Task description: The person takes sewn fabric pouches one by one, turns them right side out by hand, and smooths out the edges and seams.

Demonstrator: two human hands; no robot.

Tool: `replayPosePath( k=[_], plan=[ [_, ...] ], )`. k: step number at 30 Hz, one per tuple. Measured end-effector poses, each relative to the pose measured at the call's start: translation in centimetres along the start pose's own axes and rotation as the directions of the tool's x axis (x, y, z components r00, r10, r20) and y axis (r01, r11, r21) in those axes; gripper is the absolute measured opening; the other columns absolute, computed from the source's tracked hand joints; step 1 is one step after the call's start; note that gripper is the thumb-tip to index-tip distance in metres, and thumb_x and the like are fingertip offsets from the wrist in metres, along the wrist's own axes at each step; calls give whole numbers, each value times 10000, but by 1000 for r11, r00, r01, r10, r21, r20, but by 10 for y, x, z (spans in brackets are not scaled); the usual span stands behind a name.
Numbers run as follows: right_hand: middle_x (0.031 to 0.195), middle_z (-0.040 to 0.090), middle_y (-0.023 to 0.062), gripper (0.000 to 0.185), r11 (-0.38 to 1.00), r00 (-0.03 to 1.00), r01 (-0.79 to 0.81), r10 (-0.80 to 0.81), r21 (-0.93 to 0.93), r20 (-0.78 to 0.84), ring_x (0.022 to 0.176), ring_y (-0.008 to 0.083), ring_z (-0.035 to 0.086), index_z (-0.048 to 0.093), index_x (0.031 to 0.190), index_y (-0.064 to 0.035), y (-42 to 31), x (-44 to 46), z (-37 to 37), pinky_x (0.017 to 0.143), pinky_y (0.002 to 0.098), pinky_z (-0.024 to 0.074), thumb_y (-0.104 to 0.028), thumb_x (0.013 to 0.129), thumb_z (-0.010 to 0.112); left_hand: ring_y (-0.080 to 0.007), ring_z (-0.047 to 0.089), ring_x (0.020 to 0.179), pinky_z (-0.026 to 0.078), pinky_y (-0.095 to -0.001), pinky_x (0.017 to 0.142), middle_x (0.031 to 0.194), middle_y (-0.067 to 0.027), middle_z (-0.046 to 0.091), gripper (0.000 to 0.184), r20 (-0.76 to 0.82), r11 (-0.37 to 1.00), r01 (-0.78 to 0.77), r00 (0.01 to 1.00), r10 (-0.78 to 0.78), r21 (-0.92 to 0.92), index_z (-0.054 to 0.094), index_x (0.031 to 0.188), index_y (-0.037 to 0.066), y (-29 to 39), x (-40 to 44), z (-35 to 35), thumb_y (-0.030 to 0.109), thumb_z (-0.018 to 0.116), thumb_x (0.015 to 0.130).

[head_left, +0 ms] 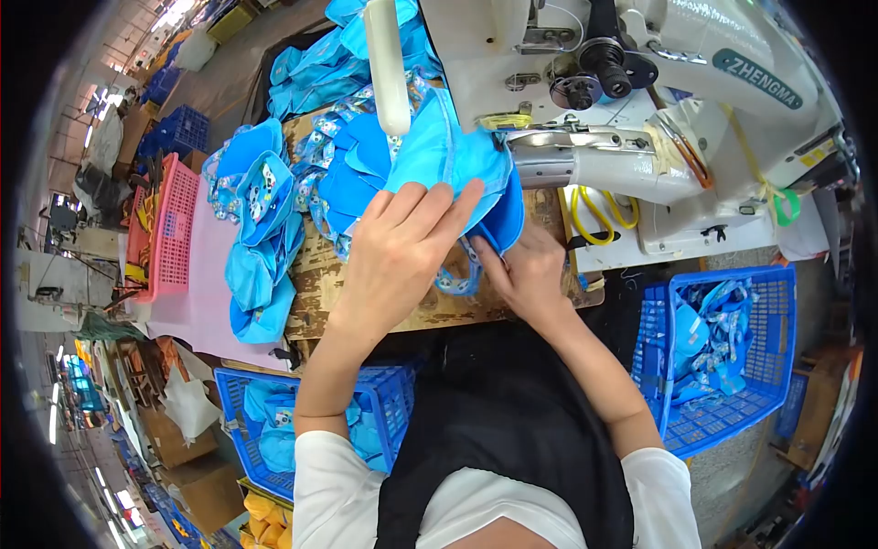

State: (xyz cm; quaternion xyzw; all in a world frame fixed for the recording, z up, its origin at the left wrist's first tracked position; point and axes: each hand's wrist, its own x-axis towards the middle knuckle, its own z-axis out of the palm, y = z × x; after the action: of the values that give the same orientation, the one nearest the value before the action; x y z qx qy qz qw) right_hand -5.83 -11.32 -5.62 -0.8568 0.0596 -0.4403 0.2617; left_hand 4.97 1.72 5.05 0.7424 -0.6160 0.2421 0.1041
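A light blue cap (430, 146) with a darker blue brim (503, 224) sits at the narrow arm of the sewing machine (540, 156), its far edge by the needle area. My left hand (400, 252) grips the cap's near left edge, fingers bent over the fabric and thumb hidden. On the other side, my right hand (529, 274) pinches the brim from below, thumb towards the cap; its other fingers are partly covered. A patterned strap (457, 282) hangs beneath the cap between my hands. Left of it lie more blue cap pieces (352, 174) on the worn wooden table (430, 311).
Stacked blue caps (261, 256) lie on the left beside a pink basket (174, 229). Blue crates (777, 348) with caps stand at my right and, as another blue crate (393, 403), at my left. Yellow-handled scissors (594, 215) and tweezers (688, 156) are by the machine.
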Motion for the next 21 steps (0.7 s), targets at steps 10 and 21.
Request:
replayPosePath(
  k=[10,21],
  plan=[
    [646,603,106,203,995,995,-89,92,-54,48,497,263,523,637,727,-34,-9,-5,5,473,353,408,-129,895,699,-219,524,826,471,-322,769,1002,-47,576,356,102,997,45,994,-39,-64,675,1162,44,11,23,-12,60,625,809],
    [589,548,126,310,958,968,-244,233,150,90,451,267,469,574,642,-12,1,-4,19,438,367,366,-118,913,680,-231,529,811,477,-323,748,987,-66,589,346,13,967,218,976,-219,-132,668,1128,3,28,31,12,29,630,784]
  ],
)
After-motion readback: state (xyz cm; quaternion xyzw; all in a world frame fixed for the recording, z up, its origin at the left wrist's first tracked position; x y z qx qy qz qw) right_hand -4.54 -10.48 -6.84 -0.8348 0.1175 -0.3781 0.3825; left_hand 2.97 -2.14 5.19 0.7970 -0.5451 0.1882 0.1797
